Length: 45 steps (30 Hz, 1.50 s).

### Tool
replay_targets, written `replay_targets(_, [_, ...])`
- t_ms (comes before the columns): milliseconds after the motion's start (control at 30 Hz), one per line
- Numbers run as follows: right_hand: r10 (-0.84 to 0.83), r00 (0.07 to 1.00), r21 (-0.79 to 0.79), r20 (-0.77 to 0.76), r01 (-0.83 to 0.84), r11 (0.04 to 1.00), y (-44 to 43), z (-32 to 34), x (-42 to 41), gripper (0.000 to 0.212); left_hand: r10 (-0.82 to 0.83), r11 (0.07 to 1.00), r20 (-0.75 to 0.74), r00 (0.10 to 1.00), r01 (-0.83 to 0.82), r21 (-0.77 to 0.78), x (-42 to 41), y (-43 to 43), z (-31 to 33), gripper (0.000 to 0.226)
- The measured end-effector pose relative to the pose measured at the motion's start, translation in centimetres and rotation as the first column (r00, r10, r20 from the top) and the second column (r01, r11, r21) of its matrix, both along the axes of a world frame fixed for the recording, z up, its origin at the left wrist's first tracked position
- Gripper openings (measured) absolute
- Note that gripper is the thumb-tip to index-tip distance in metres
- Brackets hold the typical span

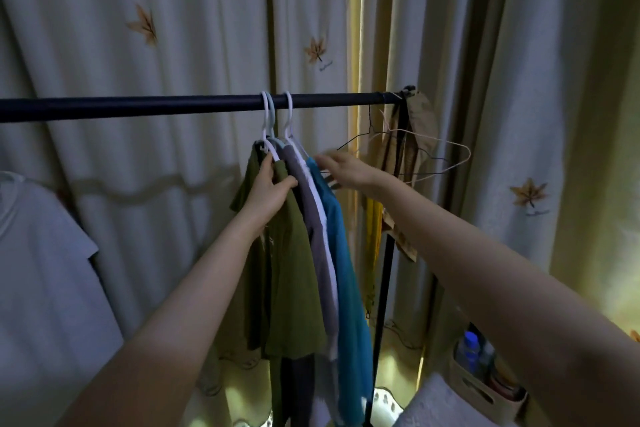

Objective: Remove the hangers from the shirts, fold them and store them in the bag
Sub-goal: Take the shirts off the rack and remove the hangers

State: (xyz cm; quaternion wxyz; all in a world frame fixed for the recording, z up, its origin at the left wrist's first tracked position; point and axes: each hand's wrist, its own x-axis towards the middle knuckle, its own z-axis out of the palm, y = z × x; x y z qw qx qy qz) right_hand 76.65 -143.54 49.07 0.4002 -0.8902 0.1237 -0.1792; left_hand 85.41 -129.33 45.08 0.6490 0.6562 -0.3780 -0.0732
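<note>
Three shirts hang close together on white hangers (268, 121) from a dark rail (138, 107): an olive green shirt (294, 270), a grey shirt (320, 239) and a blue shirt (349, 281). My left hand (268, 191) grips the shoulder of the olive green shirt just under its hanger. My right hand (343, 168) reaches over the top of the blue shirt with its fingers stretched out and blurred. No bag is in view.
Two empty wire hangers (415, 152) dangle at the rail's right end beside a brownish cloth (420, 125). A pale shirt (38, 253) hangs at the far left. Leaf-patterned curtains fill the background. A basket with bottles (481, 374) stands low on the right.
</note>
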Motion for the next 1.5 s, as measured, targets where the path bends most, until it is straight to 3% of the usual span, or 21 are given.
replay_targets(67, [-0.085,0.992,0.149,0.094,0.07,0.986,0.3,1.3,1.3,0.051,-0.061,0.998,-0.002,0.998,0.061,-0.009,0.4,0.4,0.2,0.045])
replay_targets(133, [-0.045,0.996,0.227,0.073,0.027,0.974,1.2,2.1,2.8,0.057,-0.098,0.995,-0.002,0.995,0.098,-0.001,1.0,0.6,0.5,0.039])
replay_targets(333, [-0.116,0.993,0.187,-0.021,0.118,0.975,4.4,3.3,7.0,0.076,-0.046,0.997,0.037,0.998,0.044,0.063,3.3,2.0,-0.1,0.054])
replay_targets(500, [-0.181,0.978,0.388,0.099,0.13,0.913,6.0,2.7,7.8,0.054,-0.028,0.999,0.022,0.999,0.028,0.027,4.2,2.5,-0.6,0.056])
replay_targets(700, [-0.264,0.928,0.568,0.262,0.073,0.82,6.7,1.8,7.0,0.069,0.016,0.989,-0.044,0.999,-0.023,-0.144,5.0,3.3,-1.0,0.012])
replay_targets(867, [-0.255,0.926,0.602,0.279,0.038,0.798,7.3,2.3,6.6,0.071,0.127,0.983,-0.022,0.992,-0.129,-0.128,6.7,5.2,-1.2,0.02])
replay_targets(1067, [-0.207,0.919,0.539,0.335,-0.007,0.842,8.5,4.2,5.3,0.07,0.073,0.993,0.036,0.997,-0.07,-0.095,7.0,7.1,-0.7,0.025])
replay_targets(1300, [-0.143,0.945,0.508,0.295,-0.029,0.861,11.1,1.8,0.5,0.066,0.2,0.979,0.226,0.953,-0.187,-0.076,6.6,7.9,0.7,0.049])
replay_targets(1500, [-0.037,0.966,0.594,0.258,-0.128,0.795,15.0,-0.9,-3.9,0.056,0.057,0.991,0.509,0.859,-0.112,0.078,6.8,10.3,0.1,0.06])
